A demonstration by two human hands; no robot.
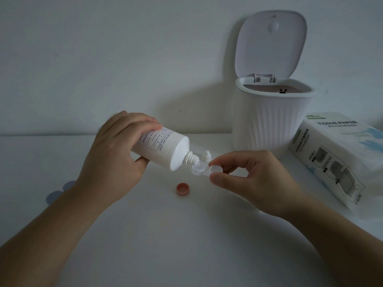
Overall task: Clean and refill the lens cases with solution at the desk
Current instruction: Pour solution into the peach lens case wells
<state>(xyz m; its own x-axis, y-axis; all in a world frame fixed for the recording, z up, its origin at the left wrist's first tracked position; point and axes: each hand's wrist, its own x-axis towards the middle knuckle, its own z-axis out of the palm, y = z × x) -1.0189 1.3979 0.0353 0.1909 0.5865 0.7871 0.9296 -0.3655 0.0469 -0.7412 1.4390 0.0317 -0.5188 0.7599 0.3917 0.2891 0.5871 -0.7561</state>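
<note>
My left hand (116, 154) grips a white solution bottle (163, 148), tilted with its nozzle down and to the right. The nozzle tip sits right over the open left well of a clear lens case (200, 169). My right hand (248, 177) pinches the case's right end between thumb and fingers, above the desk; that end carries a white cap (215, 168). An orange-pink case cap (183, 188) lies loose on the desk below the case. The bottle's small white cap (206, 155) stands on the desk just behind the nozzle.
A white ribbed desk bin (271, 117) with its lid up stands at the back right. A tissue paper pack (339, 160) lies at the right. Bluish round shapes (56, 195) show beside my left forearm. The white desk (186, 235) meets a plain wall.
</note>
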